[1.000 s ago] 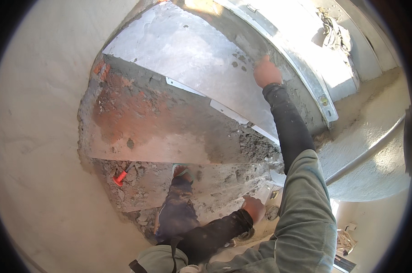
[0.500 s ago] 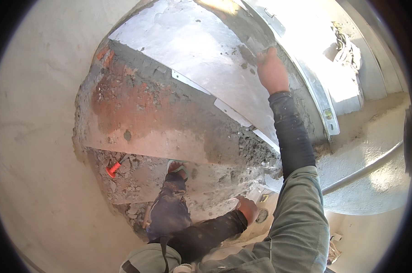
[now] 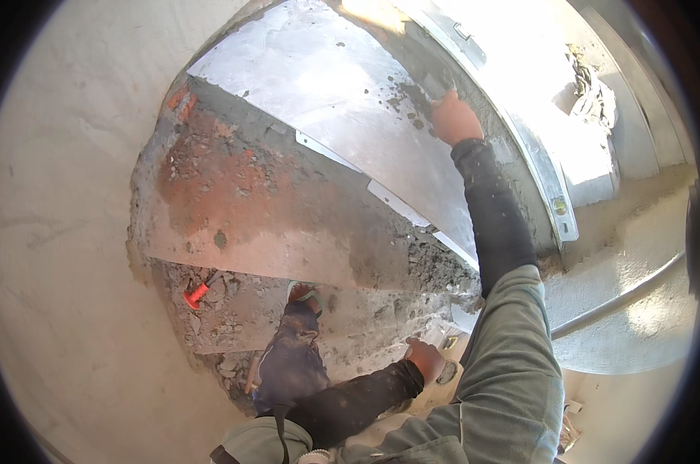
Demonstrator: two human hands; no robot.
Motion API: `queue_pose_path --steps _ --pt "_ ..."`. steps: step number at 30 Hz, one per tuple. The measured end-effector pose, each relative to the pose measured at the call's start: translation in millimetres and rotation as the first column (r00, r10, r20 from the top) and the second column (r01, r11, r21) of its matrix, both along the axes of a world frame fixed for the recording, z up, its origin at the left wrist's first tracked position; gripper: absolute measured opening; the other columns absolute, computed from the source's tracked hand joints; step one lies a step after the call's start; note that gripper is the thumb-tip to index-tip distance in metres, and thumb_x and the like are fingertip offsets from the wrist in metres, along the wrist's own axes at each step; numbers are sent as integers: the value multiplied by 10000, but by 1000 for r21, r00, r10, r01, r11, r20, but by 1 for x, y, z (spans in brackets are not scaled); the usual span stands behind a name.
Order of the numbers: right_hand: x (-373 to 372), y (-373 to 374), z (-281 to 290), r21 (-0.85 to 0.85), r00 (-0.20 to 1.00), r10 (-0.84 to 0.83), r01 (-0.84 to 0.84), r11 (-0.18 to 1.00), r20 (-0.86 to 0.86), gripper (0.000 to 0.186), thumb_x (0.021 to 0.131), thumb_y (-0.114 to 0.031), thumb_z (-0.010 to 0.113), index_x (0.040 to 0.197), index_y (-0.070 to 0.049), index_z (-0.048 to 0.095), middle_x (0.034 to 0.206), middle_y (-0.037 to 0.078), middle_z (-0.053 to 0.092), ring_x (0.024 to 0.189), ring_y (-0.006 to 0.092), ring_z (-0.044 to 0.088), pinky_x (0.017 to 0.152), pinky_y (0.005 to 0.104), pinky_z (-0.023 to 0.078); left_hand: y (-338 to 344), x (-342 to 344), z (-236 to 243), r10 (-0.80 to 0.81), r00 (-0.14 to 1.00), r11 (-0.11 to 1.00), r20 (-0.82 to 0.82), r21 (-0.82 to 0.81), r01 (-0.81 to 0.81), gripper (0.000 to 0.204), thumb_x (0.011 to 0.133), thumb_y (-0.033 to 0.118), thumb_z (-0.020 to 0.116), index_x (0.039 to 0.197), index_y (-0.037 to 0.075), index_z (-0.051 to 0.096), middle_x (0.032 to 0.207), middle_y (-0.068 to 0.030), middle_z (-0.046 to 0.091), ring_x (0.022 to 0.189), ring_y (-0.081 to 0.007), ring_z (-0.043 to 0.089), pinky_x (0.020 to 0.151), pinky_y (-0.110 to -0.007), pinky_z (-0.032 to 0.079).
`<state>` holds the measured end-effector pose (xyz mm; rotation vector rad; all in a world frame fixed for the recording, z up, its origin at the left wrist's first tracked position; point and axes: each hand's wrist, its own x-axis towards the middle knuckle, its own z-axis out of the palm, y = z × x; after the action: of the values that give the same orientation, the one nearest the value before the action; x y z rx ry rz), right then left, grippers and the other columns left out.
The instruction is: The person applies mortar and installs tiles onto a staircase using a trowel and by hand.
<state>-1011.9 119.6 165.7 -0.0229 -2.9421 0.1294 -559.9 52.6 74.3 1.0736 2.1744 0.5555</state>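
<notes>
My right hand point(image 3: 456, 117) is raised high on the grey plastered surface point(image 3: 327, 85) and grips a mortar-laden trowel point(image 3: 429, 66), whose blade lies against the wet plaster. The hand is just left of a long metal straightedge point(image 3: 552, 189). My left hand point(image 3: 425, 359) is low, with curled fingers at a pale object point(image 3: 445, 340) beside the rubble. What it grips is not clear. Both arms wear dark sleeves.
Below the plaster are exposed red brick point(image 3: 211, 185) and a thin metal corner strip point(image 3: 396, 203). A red-handled tool point(image 3: 197, 294) lies in the rubble. My shoe point(image 3: 303, 294) stands on the ledge. A metal rod point(image 3: 620, 300) crosses at the right.
My right hand has slid the trowel upward along the plaster, from mid-surface toward its top edge. My left hand has stayed low in about the same place.
</notes>
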Motion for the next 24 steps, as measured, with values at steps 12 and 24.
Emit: queue_pose_path --steps 12,24 --pt "40 -22 20 -35 993 -86 89 995 83 405 964 -312 520 1228 -5 512 1015 250 706 955 432 685 833 512 544 -14 -32 12 31 999 999 11 -11 -30 272 900 245 583 1048 113 768 1030 -132 735 973 -340 700 910 -689 436" --pt "-4 -13 -24 -20 999 -46 46 999 15 348 945 -328 572 1081 -10 611 1015 233 706 906 384 700 762 496 553 -20 -52 30 -39 998 999 50 13 38 301 919 221 559 1124 105 746 1077 -140 730 991 -346 701 907 -683 438"
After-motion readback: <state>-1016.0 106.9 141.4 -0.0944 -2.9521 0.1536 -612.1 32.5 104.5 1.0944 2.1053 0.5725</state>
